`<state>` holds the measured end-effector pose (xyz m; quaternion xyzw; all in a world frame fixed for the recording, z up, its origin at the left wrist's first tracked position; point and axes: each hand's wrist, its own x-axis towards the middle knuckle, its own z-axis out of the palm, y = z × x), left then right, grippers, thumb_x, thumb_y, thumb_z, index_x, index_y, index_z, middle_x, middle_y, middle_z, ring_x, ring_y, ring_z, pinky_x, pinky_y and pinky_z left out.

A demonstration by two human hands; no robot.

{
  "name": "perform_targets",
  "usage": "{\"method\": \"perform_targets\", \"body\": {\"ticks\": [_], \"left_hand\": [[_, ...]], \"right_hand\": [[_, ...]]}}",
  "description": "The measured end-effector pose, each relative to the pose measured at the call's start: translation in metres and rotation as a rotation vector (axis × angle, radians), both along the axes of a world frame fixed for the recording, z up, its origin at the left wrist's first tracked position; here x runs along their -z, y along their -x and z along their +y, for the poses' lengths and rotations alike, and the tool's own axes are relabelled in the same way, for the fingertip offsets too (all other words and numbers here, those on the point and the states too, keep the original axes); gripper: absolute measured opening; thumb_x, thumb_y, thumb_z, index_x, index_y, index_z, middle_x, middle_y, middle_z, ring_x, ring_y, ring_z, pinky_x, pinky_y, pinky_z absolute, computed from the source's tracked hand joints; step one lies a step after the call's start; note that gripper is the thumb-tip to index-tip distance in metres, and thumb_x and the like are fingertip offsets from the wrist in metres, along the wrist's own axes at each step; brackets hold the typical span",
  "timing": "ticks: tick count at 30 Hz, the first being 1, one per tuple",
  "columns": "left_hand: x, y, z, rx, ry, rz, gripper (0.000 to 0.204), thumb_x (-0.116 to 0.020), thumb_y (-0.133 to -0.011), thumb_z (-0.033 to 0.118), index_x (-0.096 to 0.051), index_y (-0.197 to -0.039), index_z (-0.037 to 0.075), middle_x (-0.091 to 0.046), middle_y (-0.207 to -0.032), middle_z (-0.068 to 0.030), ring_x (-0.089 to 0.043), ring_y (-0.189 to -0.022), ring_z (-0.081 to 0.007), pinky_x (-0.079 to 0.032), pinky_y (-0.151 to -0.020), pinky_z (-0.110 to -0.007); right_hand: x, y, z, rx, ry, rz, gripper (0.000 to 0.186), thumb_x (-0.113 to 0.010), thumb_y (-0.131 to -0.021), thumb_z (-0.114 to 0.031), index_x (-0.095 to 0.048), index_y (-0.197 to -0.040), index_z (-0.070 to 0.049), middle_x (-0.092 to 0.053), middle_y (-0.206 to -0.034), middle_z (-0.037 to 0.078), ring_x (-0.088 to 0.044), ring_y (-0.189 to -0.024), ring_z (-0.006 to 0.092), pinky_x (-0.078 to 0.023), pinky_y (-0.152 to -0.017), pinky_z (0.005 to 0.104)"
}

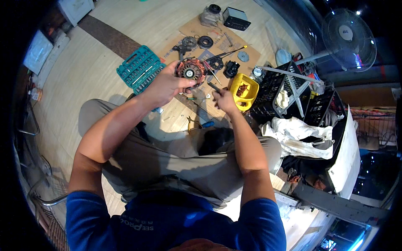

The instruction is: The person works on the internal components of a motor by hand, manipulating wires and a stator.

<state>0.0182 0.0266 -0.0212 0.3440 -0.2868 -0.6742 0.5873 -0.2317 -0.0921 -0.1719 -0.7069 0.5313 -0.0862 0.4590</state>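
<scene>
Left hand (165,85) grips a round copper-wound stator (189,72); right hand (224,99) pinches a thin tool (213,86). Yellow plastic bin (243,91) sits just right, teal socket case (139,68) left, on the wooden floor (79,75).

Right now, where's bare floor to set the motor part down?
Bare floor left of the socket set, and a smaller patch between it and the knee. Crowded: cardboard beyond the motor part and around the yellow bin.

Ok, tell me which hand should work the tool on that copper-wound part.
Right, probably. The right hand already grips a slim tool pointed at the copper-wound part, while the left hand is occupied holding that part up.
</scene>
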Motion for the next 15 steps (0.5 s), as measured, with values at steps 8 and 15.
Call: {"method": "perform_targets", "body": {"ticks": [8,15], "left_hand": [[-0.004,-0.004,-0.002,-0.183,0.018,-0.080,0.053,-0.066,-0.079,-0.002,-0.039,-0.125,-0.003,-0.063,-0.101,-0.0144,-0.064,-0.085,-0.0190,-0.053,-0.067,-0.029],[-0.009,-0.028,0.006,-0.155,0.092,-0.104,0.043,-0.065,-0.081,0.004,-0.047,-0.119,-0.002,-0.065,-0.098,-0.0098,-0.064,-0.082,-0.0156,-0.052,-0.065,-0.026]], "right_hand": [[0.096,0.073,0.002,-0.310,0.183,0.656,0.041,-0.058,-0.082,-0.037,-0.069,-0.084,0.003,-0.066,-0.086,0.024,-0.065,-0.086,0.0352,-0.051,-0.078,0.0396],[0.134,0.041,0.031,-0.133,-0.119,0.726,0.038,-0.059,-0.081,-0.034,-0.068,-0.096,0.000,-0.067,-0.098,0.020,-0.064,-0.094,0.0336,-0.050,-0.082,0.0399]]}}
